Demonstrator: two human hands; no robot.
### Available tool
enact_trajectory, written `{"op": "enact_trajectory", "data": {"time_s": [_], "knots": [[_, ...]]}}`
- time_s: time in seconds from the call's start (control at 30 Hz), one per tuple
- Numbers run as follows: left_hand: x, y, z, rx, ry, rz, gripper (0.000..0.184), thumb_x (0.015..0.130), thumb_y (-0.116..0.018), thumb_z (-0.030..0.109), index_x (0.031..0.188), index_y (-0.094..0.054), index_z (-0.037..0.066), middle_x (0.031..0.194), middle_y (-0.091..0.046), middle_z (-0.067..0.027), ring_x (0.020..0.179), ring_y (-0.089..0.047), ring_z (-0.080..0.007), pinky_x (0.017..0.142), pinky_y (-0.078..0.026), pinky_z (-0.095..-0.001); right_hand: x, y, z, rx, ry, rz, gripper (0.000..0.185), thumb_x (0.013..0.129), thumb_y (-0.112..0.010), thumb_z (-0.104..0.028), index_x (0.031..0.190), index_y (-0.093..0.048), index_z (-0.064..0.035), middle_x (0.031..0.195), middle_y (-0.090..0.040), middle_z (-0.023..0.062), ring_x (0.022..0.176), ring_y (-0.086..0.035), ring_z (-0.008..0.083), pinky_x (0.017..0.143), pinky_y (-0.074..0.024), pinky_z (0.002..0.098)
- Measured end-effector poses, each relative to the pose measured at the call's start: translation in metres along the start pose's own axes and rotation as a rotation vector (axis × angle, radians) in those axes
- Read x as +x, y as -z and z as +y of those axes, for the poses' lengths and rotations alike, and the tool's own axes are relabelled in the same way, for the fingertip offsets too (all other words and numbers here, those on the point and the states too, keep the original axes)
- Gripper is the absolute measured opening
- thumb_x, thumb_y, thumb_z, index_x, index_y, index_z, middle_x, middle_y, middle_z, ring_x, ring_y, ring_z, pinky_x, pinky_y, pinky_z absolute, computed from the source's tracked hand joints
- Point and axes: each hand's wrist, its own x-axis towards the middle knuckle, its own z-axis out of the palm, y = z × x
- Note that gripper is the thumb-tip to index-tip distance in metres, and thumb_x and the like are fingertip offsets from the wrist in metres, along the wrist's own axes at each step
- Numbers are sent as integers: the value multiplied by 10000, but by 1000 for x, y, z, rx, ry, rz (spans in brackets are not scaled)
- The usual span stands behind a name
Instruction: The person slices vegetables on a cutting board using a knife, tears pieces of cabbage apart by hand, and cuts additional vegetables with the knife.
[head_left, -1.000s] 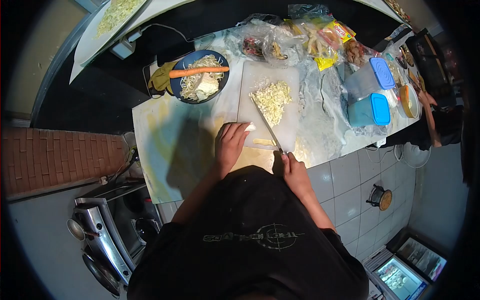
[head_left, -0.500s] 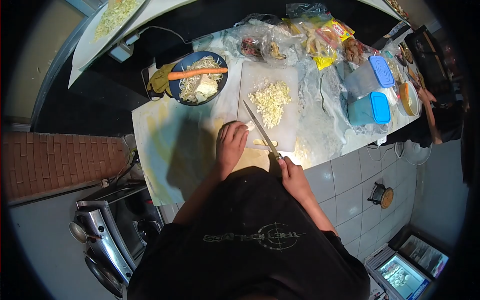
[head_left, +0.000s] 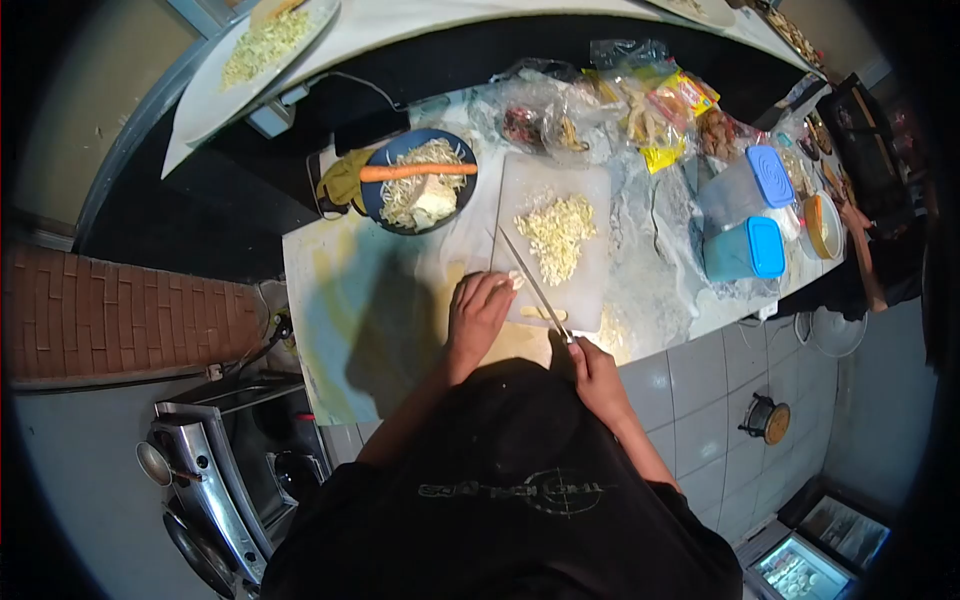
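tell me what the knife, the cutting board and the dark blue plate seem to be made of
Knife: most likely steel, as the thin blade looks grey and metallic.
Cutting board: probably plastic with a smooth finish; it is pale, faintly see-through and shows no wood grain.
Dark blue plate: smooth, perhaps glazed ceramic or hard plastic; the even colour fits either.

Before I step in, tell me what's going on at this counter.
The person's right hand holds a knife, its blade slanting over the cutting board beside chopped pale vegetable. The left hand holds a small pale piece near the board's left edge. Left of the board, a dark blue plate holds bean sprouts and a whole carrot.
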Motion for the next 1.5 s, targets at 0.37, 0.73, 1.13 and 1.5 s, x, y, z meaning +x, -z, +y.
{"op": "enact_trajectory", "data": {"time_s": [0.37,0.73,1.13,1.5], "knots": [[-1,-6,-4,-99,27,50,161,808,-719,-3,962,-679,15,1036,-656,-81,966,-614,-288,821,-511,-378,-6,5,-7,-29,-178,-57,353,1062,-428,-297,955,-532,23,677,-586,287,699,-578,511,603,-426,533],[0,-4,-3,-119,48,56,162,795,-734,-10,950,-696,9,1028,-667,-78,956,-621,-282,815,-517,-374,-8,5,-21,-188,-181,-141,341,1050,-452,-275,911,-545,24,655,-586,296,667,-586,512,580,-445,578],[1,-5,-4,-158,60,59,181,777,-744,-30,951,-704,-1,991,-678,-80,918,-631,-279,775,-527,-365,5,-7,-10,-278,-164,-197,332,1054,-421,-286,967,-518,19,667,-611,302,662,-616,512,585,-495,581],[1,-6,-5,-43,92,-41,238,815,-705,58,1031,-610,32,1060,-600,-97,1001,-561,-310,875,-459,-409,12,-12,-8,-443,-108,-143,328,1043,-450,-307,989,-513,10,651,-627,271,626,-637,477,547,-510,555]]}}
